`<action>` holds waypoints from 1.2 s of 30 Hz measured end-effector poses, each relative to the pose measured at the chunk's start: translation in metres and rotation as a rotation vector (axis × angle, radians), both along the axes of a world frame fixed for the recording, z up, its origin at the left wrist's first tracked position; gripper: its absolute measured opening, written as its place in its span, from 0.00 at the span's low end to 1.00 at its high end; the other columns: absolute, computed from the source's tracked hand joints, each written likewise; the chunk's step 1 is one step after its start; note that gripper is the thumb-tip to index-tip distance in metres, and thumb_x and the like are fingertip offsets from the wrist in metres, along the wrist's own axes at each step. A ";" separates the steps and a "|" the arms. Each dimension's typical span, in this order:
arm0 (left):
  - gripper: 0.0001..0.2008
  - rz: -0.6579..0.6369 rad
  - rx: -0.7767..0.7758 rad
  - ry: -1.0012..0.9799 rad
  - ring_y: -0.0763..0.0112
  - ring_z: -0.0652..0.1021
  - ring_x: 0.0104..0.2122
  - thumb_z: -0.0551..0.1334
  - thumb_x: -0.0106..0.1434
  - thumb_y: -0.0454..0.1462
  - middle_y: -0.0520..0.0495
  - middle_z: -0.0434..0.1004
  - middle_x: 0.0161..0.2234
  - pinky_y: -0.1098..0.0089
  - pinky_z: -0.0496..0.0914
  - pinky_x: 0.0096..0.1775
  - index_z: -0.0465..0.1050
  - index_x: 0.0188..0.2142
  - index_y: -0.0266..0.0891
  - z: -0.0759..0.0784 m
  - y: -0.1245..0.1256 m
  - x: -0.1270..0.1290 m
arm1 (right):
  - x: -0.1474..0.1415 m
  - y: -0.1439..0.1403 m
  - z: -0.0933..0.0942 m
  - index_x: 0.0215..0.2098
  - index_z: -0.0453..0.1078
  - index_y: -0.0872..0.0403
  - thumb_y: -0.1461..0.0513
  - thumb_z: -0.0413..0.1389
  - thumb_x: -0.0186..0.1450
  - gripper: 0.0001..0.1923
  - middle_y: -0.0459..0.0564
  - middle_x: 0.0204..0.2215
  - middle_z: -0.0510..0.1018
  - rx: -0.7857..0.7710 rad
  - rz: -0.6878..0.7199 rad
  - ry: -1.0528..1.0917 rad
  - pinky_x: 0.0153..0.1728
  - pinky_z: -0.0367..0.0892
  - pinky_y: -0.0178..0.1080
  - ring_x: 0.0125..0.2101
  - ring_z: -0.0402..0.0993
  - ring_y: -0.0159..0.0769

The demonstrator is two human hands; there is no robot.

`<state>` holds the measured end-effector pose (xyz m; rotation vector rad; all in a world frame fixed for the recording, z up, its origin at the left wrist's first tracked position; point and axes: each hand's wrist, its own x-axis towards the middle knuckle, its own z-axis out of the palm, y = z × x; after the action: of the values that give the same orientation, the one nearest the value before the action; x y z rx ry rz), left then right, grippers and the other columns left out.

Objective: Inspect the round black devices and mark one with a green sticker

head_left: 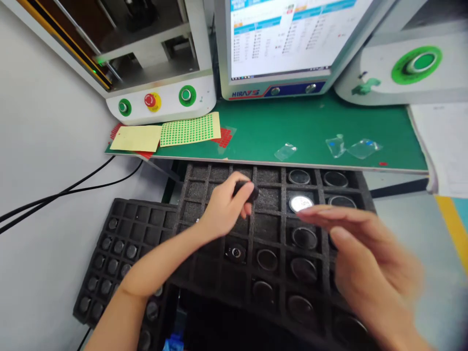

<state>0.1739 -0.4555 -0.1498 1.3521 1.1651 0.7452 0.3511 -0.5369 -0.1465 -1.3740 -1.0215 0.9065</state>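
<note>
My left hand (223, 209) is closed around a small black round part (247, 189), held over the upper middle cells of a large black foam tray (270, 183). My right hand (361, 243) hovers blurred above the right side of that tray, fingers stretched out and apart, nothing in it. Round lens-like discs (304, 237) lie in several cells on the tray's right half; one disc (300, 203) just beyond my right fingertips shines bright. Another part with a small centre hole (236, 252) sits in a cell below my left hand.
A second foam tray (120, 229) with smaller cells and small round parts lies lower left. Beyond is a green bench mat (300, 126) with sticker sheets (190, 129), clear plastic bits (285, 151), a machine with buttons (152, 100), a monitor (285, 39). Black cables (54, 195) cross the left.
</note>
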 end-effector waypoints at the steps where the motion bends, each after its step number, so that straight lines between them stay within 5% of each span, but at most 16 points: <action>1: 0.08 -0.026 -0.022 0.073 0.77 0.71 0.17 0.53 0.70 0.41 0.56 0.70 0.19 0.75 0.67 0.25 0.65 0.38 0.38 -0.005 0.025 0.003 | 0.007 0.019 0.002 0.37 0.74 0.46 0.54 0.58 0.65 0.07 0.47 0.36 0.81 -0.007 -0.009 -0.106 0.44 0.73 0.47 0.39 0.78 0.43; 4: 0.07 -0.067 0.031 0.316 0.75 0.75 0.20 0.52 0.70 0.34 0.57 0.71 0.20 0.73 0.71 0.30 0.65 0.45 0.36 -0.019 0.088 0.021 | 0.020 0.081 0.006 0.31 0.71 0.46 0.51 0.58 0.60 0.08 0.47 0.30 0.80 -0.033 0.025 -0.283 0.41 0.73 0.51 0.35 0.78 0.46; 7: 0.12 -0.022 0.111 0.447 0.67 0.80 0.30 0.60 0.67 0.35 0.50 0.76 0.27 0.68 0.72 0.38 0.67 0.48 0.34 -0.031 0.120 0.041 | 0.024 0.138 0.002 0.28 0.69 0.48 0.52 0.59 0.56 0.10 0.48 0.26 0.79 -0.028 0.102 -0.318 0.39 0.74 0.50 0.31 0.79 0.45; 12: 0.16 0.043 0.361 0.742 0.53 0.78 0.47 0.64 0.65 0.44 0.37 0.76 0.46 0.60 0.71 0.44 0.73 0.45 0.34 -0.040 0.116 0.051 | 0.015 0.207 -0.020 0.30 0.68 0.50 0.53 0.57 0.57 0.10 0.50 0.27 0.79 0.023 0.318 -0.419 0.34 0.74 0.46 0.29 0.78 0.43; 15: 0.14 0.019 0.615 0.865 0.58 0.78 0.44 0.60 0.68 0.44 0.40 0.77 0.43 0.64 0.71 0.41 0.75 0.43 0.35 -0.045 0.099 0.031 | 0.000 0.234 -0.031 0.31 0.70 0.51 0.54 0.55 0.60 0.09 0.50 0.28 0.80 0.078 0.497 -0.541 0.34 0.73 0.45 0.29 0.78 0.42; 19: 0.11 0.148 0.831 0.885 0.64 0.77 0.33 0.58 0.67 0.35 0.45 0.77 0.29 0.66 0.70 0.36 0.73 0.29 0.37 -0.056 0.099 -0.021 | -0.026 0.258 -0.040 0.31 0.75 0.51 0.61 0.57 0.60 0.04 0.46 0.27 0.81 0.182 0.775 -0.765 0.34 0.70 0.41 0.29 0.77 0.40; 21: 0.08 0.265 0.853 0.903 0.62 0.78 0.37 0.58 0.66 0.33 0.42 0.80 0.33 0.64 0.72 0.40 0.76 0.33 0.36 -0.062 0.113 -0.046 | -0.039 0.267 -0.043 0.32 0.77 0.50 0.64 0.57 0.61 0.06 0.45 0.29 0.82 0.242 0.893 -0.883 0.34 0.68 0.39 0.30 0.78 0.39; 24: 0.10 0.243 0.863 0.864 0.62 0.78 0.47 0.58 0.66 0.31 0.42 0.82 0.45 0.61 0.72 0.51 0.78 0.43 0.37 -0.072 0.135 -0.072 | -0.054 0.277 -0.043 0.36 0.79 0.49 0.65 0.56 0.63 0.09 0.44 0.35 0.84 0.329 1.015 -1.052 0.33 0.67 0.38 0.33 0.79 0.39; 30: 0.13 0.176 0.821 0.779 0.64 0.77 0.52 0.58 0.67 0.33 0.48 0.82 0.49 0.61 0.70 0.56 0.80 0.45 0.42 -0.088 0.139 -0.081 | -0.063 0.282 -0.037 0.41 0.80 0.50 0.65 0.60 0.64 0.09 0.45 0.39 0.84 0.361 1.122 -1.329 0.33 0.65 0.35 0.37 0.80 0.38; 36: 0.13 0.151 0.767 0.730 0.62 0.73 0.55 0.57 0.67 0.34 0.51 0.80 0.52 0.59 0.68 0.58 0.78 0.45 0.48 -0.100 0.149 -0.076 | -0.066 0.282 -0.029 0.44 0.80 0.50 0.62 0.61 0.62 0.12 0.43 0.34 0.84 0.229 1.012 -1.604 0.32 0.61 0.35 0.38 0.81 0.37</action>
<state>0.0975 -0.3066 -0.2501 2.3208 1.6407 0.8798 0.2847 -0.2546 -0.1750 -1.1874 -3.0804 0.0810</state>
